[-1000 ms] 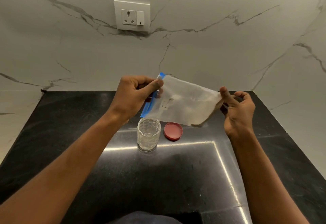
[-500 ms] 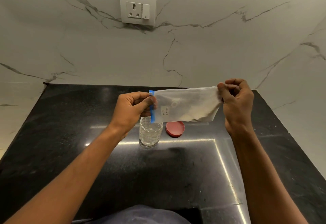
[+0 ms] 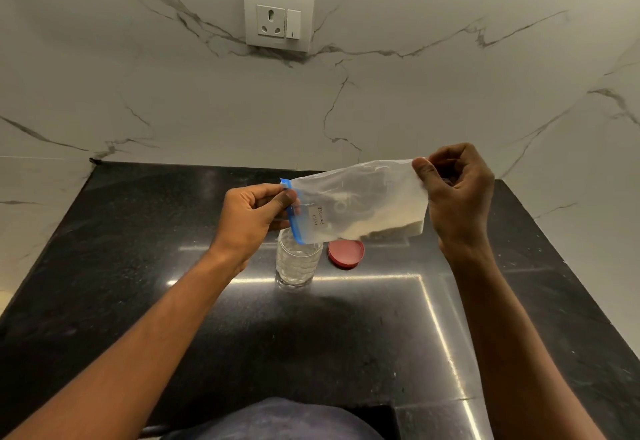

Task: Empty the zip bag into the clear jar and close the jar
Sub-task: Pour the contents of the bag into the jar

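Note:
I hold a clear zip bag (image 3: 360, 200) sideways in the air, its blue zip edge to the left and pale powder gathered along its lower side. My left hand (image 3: 254, 218) pinches the zip end, and my right hand (image 3: 457, 190) pinches the bag's bottom corner, slightly higher. The blue zip's lower corner hangs just over the mouth of the clear jar (image 3: 297, 261), which stands open and upright on the black counter (image 3: 138, 266). The red lid (image 3: 345, 253) lies flat just right of the jar.
A marble wall rises behind the counter, with a white socket and switch plate (image 3: 278, 18) high up. The counter's right edge (image 3: 561, 252) runs diagonally past my right arm. My dark clothing (image 3: 277, 420) shows at the bottom.
The bag's zip end has come down over the jar mouth while my right hand lifted the bottom end, tilting the bag. The powder has slid along the lower side.

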Available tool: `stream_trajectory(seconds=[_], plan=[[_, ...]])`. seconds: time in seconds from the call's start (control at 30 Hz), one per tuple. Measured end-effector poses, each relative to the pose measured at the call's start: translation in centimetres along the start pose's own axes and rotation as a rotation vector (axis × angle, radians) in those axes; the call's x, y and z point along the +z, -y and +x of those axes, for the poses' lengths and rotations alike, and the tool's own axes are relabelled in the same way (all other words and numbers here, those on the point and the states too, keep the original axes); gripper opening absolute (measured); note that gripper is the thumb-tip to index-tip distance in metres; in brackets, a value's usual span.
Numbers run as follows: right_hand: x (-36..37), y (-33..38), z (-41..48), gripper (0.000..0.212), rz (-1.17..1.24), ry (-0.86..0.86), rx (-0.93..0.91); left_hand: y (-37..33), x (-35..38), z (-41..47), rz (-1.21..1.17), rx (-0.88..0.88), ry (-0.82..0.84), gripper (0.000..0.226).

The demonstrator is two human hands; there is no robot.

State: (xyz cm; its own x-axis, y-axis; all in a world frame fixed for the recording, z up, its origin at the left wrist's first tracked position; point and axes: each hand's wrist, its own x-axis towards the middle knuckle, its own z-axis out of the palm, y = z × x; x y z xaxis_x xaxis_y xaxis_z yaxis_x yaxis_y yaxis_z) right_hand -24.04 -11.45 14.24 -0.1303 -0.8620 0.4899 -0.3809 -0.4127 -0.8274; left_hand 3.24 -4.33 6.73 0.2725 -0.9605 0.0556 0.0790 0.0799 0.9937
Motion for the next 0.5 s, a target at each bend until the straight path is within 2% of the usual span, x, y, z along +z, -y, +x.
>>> stream_trajectory(seconds=[0.13, 0.5], plan=[[-0.1, 0.3, 0.1, 0.018, -0.014, 0.058, 0.035, 0.1, 0.0, -0.1, 0.001, -0.003, -0.005, 0.017], [0.0, 2.0, 0.6, 0.018, -0.054, 0.088, -0.083, 0.4, -0.3, 0.0, -0.012, -0.018, -0.033, 0.021]])
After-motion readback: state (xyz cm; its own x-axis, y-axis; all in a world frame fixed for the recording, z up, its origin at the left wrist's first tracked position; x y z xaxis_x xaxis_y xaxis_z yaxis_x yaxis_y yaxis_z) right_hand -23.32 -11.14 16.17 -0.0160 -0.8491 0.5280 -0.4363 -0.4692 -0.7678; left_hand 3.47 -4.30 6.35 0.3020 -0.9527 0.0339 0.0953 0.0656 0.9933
